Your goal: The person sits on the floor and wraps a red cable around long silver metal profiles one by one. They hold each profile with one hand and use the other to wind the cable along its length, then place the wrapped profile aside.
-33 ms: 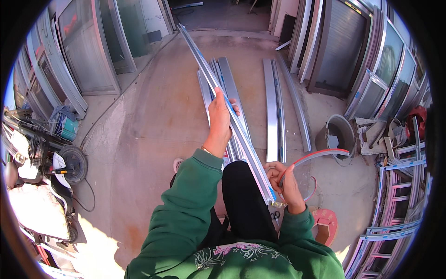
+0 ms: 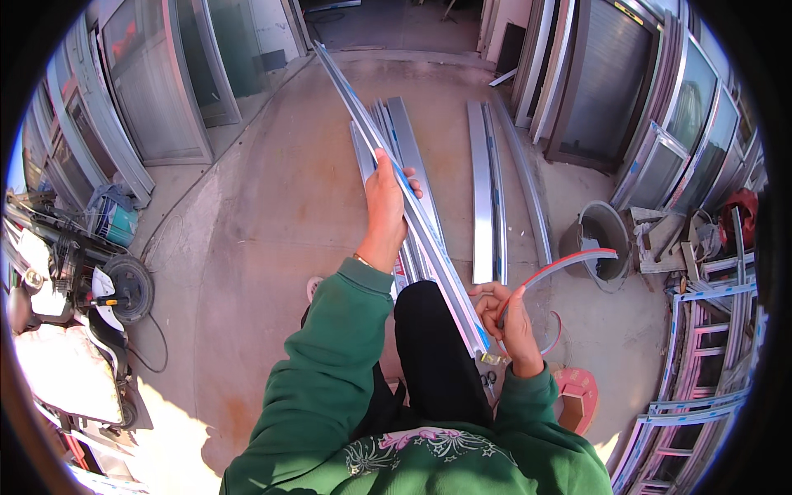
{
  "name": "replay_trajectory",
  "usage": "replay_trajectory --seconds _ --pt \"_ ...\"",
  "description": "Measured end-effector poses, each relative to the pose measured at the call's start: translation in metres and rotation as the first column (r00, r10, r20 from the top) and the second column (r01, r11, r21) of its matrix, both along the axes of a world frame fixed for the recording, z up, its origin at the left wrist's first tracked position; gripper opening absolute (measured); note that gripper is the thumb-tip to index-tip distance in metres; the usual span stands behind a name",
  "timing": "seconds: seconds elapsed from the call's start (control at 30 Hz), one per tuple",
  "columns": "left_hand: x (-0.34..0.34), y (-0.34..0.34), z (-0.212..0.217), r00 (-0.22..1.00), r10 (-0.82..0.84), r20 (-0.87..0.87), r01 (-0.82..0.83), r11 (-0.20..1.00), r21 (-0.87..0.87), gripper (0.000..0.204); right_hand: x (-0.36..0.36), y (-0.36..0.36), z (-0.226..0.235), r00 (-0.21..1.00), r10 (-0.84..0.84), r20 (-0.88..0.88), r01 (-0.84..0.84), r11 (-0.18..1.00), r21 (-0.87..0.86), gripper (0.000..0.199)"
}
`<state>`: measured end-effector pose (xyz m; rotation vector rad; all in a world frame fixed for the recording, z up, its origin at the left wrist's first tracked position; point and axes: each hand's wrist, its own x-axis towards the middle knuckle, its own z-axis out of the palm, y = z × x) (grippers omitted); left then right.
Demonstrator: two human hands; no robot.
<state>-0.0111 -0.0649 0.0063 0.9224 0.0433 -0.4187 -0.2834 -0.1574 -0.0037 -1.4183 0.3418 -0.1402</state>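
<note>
My left hand [image 2: 386, 206] is closed round a long silver metal profile [image 2: 429, 239] with blue film on it. The profile slants from far left down to the near right, its near end beside my right knee. Close to that end, my right hand [image 2: 513, 330] pinches a thin grey strip with a red face [image 2: 569, 260], which looks like adhesive tape. One length of it arcs out to the right; another loops down below the hand. A red roll [image 2: 582, 394] lies on the floor beside my right forearm, and scissors [image 2: 489, 379] lie near my right knee.
More metal profiles [image 2: 404, 148] lie on the floor ahead, with another group [image 2: 481, 190] to their right. A grey bucket [image 2: 573, 239] stands at the right. Window frames [image 2: 709, 363] are stacked on the near right. A wheeled machine [image 2: 124, 289] stands at the left.
The free end of the red strip has risen slightly. Both hands keep their grips, with only a small shift of the left hand and the profile.
</note>
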Motion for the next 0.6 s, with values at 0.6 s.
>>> replay_trajectory --seconds 0.6 --pt "0.095 0.09 -0.008 0.971 0.062 -0.23 -0.126 0.952 -0.279 0.05 0.002 0.068 0.026 0.994 -0.034 0.101 0.027 0.998 0.062 0.038"
